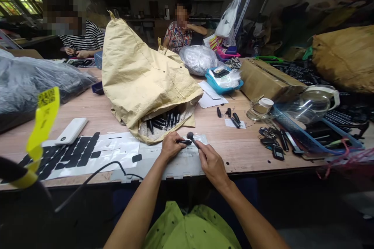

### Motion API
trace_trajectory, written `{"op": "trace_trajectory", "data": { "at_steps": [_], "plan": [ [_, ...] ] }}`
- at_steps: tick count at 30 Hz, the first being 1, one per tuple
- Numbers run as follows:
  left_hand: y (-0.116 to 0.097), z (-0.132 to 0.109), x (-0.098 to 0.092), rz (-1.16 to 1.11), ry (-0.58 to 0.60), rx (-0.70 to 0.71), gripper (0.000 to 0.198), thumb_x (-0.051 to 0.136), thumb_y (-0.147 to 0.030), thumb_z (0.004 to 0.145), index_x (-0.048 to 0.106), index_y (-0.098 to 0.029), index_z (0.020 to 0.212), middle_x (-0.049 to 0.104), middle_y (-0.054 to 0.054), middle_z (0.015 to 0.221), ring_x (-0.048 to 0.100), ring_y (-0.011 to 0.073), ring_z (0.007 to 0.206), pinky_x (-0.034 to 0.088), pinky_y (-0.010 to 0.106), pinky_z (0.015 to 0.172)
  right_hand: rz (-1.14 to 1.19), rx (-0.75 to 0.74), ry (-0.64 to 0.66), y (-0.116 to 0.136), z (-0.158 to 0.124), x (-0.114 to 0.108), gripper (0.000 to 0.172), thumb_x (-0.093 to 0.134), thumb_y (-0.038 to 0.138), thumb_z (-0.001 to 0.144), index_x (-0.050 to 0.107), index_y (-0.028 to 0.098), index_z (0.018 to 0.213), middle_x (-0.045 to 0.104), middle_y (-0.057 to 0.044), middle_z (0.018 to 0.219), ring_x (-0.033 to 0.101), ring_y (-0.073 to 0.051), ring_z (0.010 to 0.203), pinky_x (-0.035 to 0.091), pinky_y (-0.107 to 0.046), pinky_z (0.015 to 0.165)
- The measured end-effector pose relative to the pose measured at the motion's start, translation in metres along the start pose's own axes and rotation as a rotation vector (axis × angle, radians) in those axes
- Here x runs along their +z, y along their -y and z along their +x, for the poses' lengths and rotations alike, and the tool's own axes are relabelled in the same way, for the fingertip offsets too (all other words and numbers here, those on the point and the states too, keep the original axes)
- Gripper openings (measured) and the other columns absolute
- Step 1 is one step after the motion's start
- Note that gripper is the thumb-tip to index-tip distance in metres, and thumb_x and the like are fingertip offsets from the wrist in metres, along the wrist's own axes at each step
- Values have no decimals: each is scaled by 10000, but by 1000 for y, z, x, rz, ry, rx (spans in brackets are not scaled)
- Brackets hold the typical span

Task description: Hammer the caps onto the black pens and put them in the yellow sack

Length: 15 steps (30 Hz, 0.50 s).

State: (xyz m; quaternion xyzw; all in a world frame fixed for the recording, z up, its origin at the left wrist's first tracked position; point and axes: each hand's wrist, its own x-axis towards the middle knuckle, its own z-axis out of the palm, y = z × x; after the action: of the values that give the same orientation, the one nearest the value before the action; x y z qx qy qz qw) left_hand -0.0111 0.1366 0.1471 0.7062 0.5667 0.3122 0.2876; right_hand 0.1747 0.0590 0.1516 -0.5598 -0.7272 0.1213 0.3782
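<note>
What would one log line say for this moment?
left hand: holds small black part | right hand: holds round-tipped black tool | behind: paper sack with black pieces | surface: wooden table

Tan paper sack (137,74), white power bank (71,130), blue basket (315,134), cardboard box (267,79), two seated co-workers behind

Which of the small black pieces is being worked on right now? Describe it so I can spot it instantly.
Start at the big tan paper sack lying open on the wooden table. Just in front of its mouth, the left hand and right hand meet on a slim black stick-shaped piece with a round knob end. Unlike the others, it is held, not lying loose.
</note>
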Motion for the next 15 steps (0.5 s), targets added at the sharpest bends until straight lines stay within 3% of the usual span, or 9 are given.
{"op": "trace_trajectory", "data": {
  "at_steps": [6,10,15],
  "plan": [
    [-1,0,0,-9,-8,-22,169,831,-171,637,804,-256,781,614,-17,736,583,168,798,446,304,758,-32,2,3,-9,4,-1,413,411,209,959,665,279,1277,717,-42,1021,672,-169,944,549,-259,801],
    [-3,0,-2,-6,-3,-39,149,829,-188,632,801,-256,763,620,-12,746,579,173,807,443,308,758,-179,69,-64,-33,30,-5,421,432,211,946,657,306,1289,695,-32,1013,643,-169,916,506,-245,739],
    [-3,-1,-2,-6,4,-49,147,809,-188,636,796,-252,768,626,-9,764,581,179,813,449,316,767,-469,161,-33,-72,68,-7,395,487,166,913,694,278,1230,635,-50,878,563,-188,828,396,-275,678]
  ]
}}
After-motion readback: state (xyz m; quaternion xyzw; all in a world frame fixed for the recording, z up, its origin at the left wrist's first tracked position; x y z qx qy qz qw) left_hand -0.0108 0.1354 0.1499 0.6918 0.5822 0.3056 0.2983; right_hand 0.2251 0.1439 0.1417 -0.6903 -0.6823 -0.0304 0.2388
